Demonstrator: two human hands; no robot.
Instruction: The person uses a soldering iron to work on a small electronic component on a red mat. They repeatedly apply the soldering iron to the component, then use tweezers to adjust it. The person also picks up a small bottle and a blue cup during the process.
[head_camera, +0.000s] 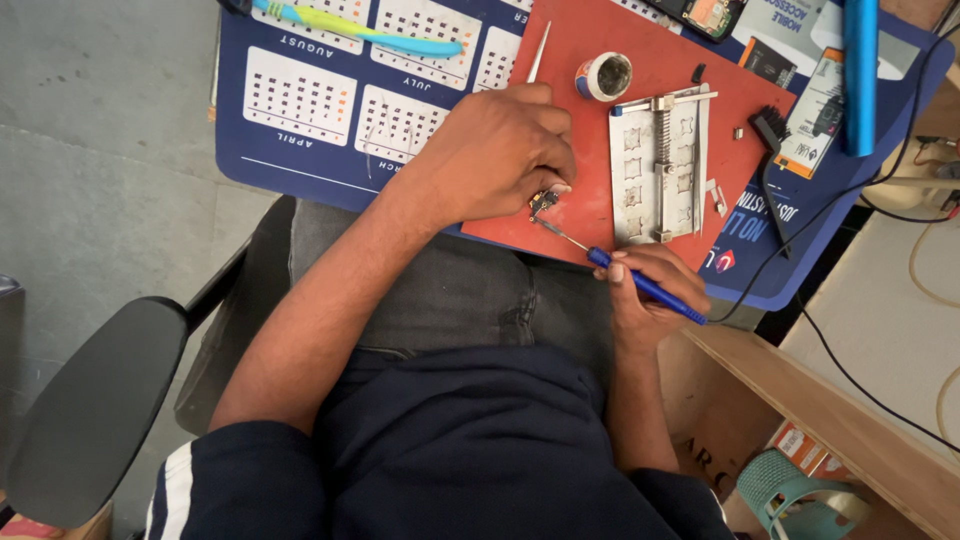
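Grip first: right hand (650, 290) closed pen-fashion round a blue iron (690, 313), fingers wrapped tight on the handle, thin metal tip slanting up and left to meet a small board (543, 202). Left hand (500, 155) curled knuckles-up just above that board, fingers drawn together round tweezers (538, 55), or so it seems, with the shaft poking out beyond the knuckles and the points hidden under the fingertips. Board lying near the front edge of a red mat (590, 150), pinned there by the left fingers and touched by the tip. Judged from this: soldering in hand, at the stage of heat on a joint, with no solder wire to be made out. Calling next for a steady tip, a firm hold on the board, and a clean lift straight off the joint. Outward on the mat: a round tin (604, 76) beyond the left hand, a metal jig (660, 165) just right of the board, a black brush (768, 125) at the mat's far edge. Under it all a blue calendar sheet (300, 100) over the surface, with a blue-green tool (350, 25) at its far side. Black cable (850, 190) trailing from the iron off to the right. Chair armrest (90, 410) well apart, low on the left.
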